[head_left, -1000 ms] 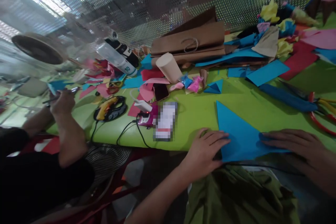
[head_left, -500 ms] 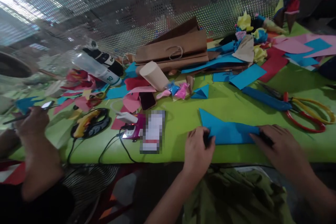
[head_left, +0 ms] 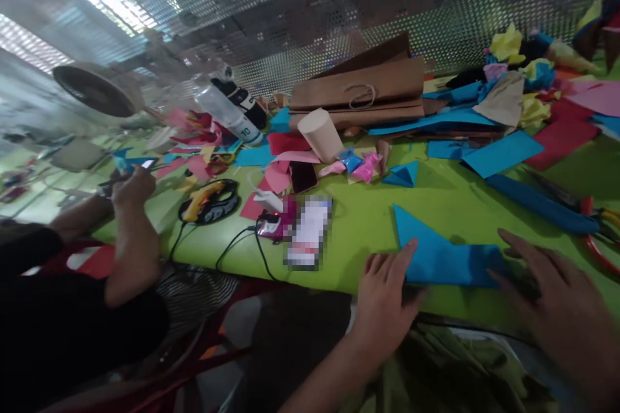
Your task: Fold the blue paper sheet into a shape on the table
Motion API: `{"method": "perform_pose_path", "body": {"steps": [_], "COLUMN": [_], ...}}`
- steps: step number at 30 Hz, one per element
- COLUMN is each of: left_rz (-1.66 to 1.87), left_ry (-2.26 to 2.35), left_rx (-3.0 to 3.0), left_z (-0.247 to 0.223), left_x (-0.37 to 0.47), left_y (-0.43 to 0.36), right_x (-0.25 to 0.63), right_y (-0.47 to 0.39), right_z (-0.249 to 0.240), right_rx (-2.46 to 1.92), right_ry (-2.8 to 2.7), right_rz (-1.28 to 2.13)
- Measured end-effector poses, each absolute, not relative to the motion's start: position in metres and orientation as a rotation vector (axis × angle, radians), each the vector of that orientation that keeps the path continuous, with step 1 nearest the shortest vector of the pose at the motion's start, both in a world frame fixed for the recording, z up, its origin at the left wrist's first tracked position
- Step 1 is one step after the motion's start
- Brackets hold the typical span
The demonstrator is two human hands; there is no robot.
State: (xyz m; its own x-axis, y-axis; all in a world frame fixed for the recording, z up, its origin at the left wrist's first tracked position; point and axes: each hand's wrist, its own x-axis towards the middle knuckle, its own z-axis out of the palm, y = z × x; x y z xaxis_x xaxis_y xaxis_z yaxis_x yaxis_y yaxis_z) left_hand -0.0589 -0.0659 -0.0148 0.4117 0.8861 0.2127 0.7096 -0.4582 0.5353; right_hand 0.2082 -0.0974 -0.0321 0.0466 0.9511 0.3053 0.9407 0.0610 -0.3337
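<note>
A folded sheet of blue paper [head_left: 436,259] lies on the green table in front of me, with a pointed flap rising at its upper left. My left hand [head_left: 387,287] is at the lower left of the sheet, fingers stretched out and the index fingertip touching its edge; the thumb is blurred. At the opposite end, my right hand [head_left: 549,287] is open with its fingers spread, the thumb close to the right edge. Motion blur hides whether that thumb touches the paper.
Scissors [head_left: 588,232] and a blue strip lie to the right. A phone [head_left: 309,232], a power strip [head_left: 276,222] with cables and a yellow-black tool [head_left: 206,202] are left. Behind are brown paper [head_left: 358,93], a beige cylinder [head_left: 320,135] and scraps. A person at far left holds a phone.
The view has swung left. My left hand has gone from gripping the paper's left end to stretched fingers at its edge. My right hand has loosened and spread its fingers.
</note>
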Motion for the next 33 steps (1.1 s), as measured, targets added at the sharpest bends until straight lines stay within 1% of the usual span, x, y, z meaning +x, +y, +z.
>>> {"method": "perform_pose_path", "body": {"steps": [4, 8, 13, 17, 25, 30, 33], "left_rz": [0.687, 0.647, 0.65, 0.634, 0.609, 0.619, 0.709], "left_ry": [1.255, 1.191, 1.108, 1.088, 1.039, 1.067, 1.067], "left_rx": [2.304, 2.315, 2.412, 2.482, 2.473, 2.455, 2.435], "left_z": [-0.02, -0.021, -0.017, -0.015, -0.013, -0.015, -0.02], "left_x": [-0.074, -0.083, -0.087, -0.089, -0.094, -0.093, -0.092], "left_y": [-0.073, -0.075, -0.071, -0.07, -0.069, -0.071, -0.072], "right_x": [0.219, 0.234, 0.247, 0.251, 0.255, 0.248, 0.241], "right_y": [-0.103, -0.112, -0.112, -0.102, -0.087, -0.083, -0.08], "right_z": [-0.03, -0.038, -0.047, -0.046, -0.035, -0.033, -0.029], "right_rx": [-1.71, -1.586, -1.465, -1.389, -1.395, -1.529, -1.605], "right_ry": [-1.881, -2.025, -2.249, -2.328, -2.282, -2.14, -2.054], "right_rz": [0.394, 0.515, 0.495, 0.517, 0.649, 0.704, 0.725]}}
